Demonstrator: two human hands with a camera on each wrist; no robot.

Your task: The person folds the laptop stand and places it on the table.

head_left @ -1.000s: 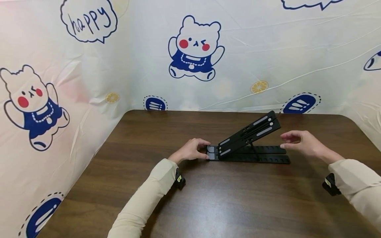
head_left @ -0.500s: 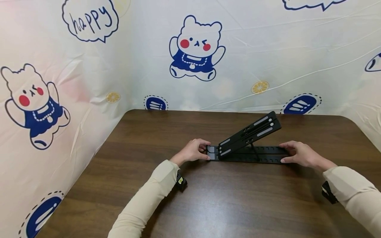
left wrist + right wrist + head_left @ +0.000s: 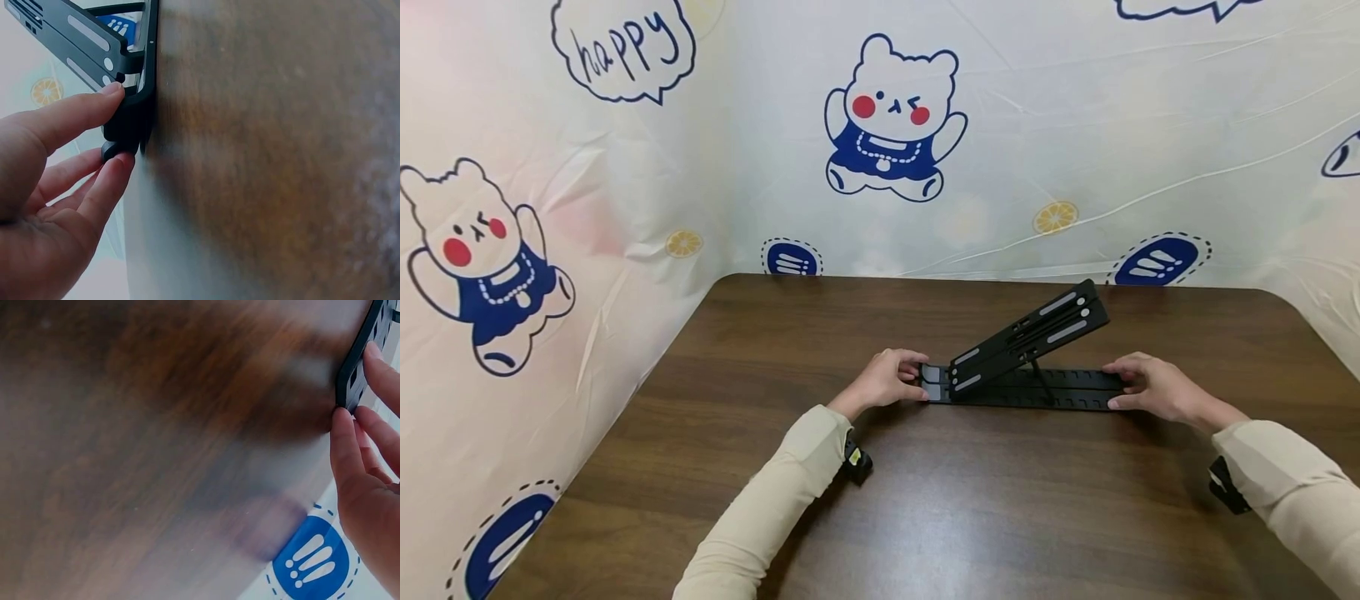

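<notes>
A black folding laptop stand (image 3: 1011, 348) lies lengthwise across the table, its upper arms tilted up to the right on a thin strut. Two flat notched rails (image 3: 1082, 402) form its base, with grey pads (image 3: 932, 391) at the left end. That left end is held by my left hand (image 3: 880, 382); in the left wrist view its thumb (image 3: 103, 100) is over the hinge end and the fingers are below. My right hand (image 3: 1161, 390) grips the right ends of the rails, and in the right wrist view the fingertips meet the rail end (image 3: 350, 387).
The brown wooden table (image 3: 925, 500) reaches back to a pale cloth backdrop (image 3: 1037, 100) with bear drawings. Dark wrist cameras (image 3: 856, 460) sit at the cuffs of the beige sleeves (image 3: 767, 500).
My right hand has come left and slightly down from beside the stand onto the rail ends, and stays there. The left hand and the tilted stand look unmoved.
</notes>
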